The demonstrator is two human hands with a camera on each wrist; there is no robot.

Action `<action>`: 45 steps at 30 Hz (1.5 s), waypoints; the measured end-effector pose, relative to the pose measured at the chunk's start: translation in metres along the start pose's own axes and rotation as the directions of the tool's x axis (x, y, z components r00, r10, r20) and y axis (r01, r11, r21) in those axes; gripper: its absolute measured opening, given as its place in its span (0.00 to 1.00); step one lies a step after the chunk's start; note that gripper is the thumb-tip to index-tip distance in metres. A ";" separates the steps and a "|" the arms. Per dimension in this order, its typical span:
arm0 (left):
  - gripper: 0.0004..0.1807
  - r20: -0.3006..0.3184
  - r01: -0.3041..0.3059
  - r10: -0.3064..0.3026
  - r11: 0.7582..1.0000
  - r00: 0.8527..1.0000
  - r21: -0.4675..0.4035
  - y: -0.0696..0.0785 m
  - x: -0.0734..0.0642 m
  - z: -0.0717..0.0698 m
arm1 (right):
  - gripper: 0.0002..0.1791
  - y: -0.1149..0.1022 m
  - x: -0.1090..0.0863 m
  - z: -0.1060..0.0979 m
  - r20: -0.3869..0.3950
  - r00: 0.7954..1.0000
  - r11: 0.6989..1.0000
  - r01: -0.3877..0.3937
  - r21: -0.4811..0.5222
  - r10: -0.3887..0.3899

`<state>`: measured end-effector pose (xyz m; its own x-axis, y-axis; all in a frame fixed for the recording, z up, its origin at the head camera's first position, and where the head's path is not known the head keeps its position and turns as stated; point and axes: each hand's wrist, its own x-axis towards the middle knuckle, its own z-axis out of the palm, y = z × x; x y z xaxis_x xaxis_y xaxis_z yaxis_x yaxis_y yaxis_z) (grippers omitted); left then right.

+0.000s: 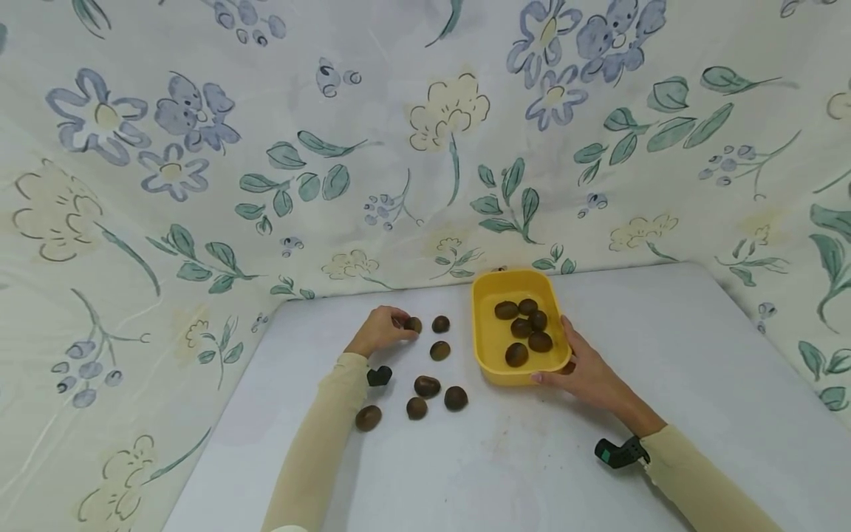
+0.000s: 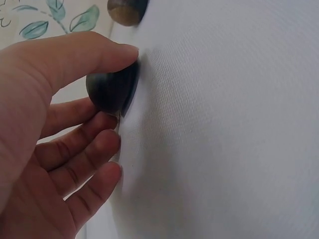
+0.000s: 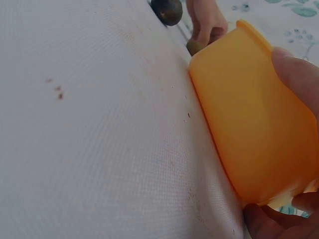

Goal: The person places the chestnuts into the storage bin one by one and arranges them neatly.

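My left hand (image 1: 384, 330) pinches a smooth, dark brown, roundish fruit-like piece (image 2: 110, 90) between thumb and fingers at the left side of the table. Its thumb lies over the piece in the left wrist view, the other fingers below. At the right, my right hand (image 1: 592, 373) holds a yellow plastic container (image 1: 488, 360) by its near right corner, thumb near the rim and fingers around the wall. Several similar dark brown pieces (image 1: 521, 327) lie inside the container. Their exact kind is hard to tell.
Between the hands, more dark brown pieces lie loose on the white table (image 1: 518, 473): one (image 1: 441, 324) beside the left hand, one (image 1: 440, 350) nearer, and several (image 1: 428, 386) towards the front. A flower-printed cloth (image 1: 399, 148) hangs behind the table and along its sides.
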<state>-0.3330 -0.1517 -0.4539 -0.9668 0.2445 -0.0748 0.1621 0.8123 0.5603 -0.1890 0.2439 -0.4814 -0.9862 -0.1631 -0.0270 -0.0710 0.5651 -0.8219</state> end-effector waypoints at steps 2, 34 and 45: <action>0.27 0.000 0.009 -0.009 1.000 1.000 -0.004 0.001 -0.001 0.000 | 0.72 0.000 0.000 0.000 0.003 1.000 1.000 -0.001 0.003 0.001; 0.25 -0.012 -0.213 0.213 0.972 0.977 -0.104 0.087 -0.004 0.007 | 0.72 0.001 0.001 0.000 -0.005 1.000 1.000 0.028 0.007 -0.028; 0.26 0.022 -0.306 0.310 0.947 0.951 -0.101 0.111 -0.001 0.025 | 0.73 0.001 0.000 0.002 0.007 1.000 1.000 -0.017 -0.011 0.017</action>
<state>-0.3088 -0.0487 -0.4125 -0.8645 0.4955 0.0842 0.4291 0.6405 0.6369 -0.1886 0.2436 -0.4835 -0.9863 -0.1587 -0.0448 -0.0557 0.5767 -0.8151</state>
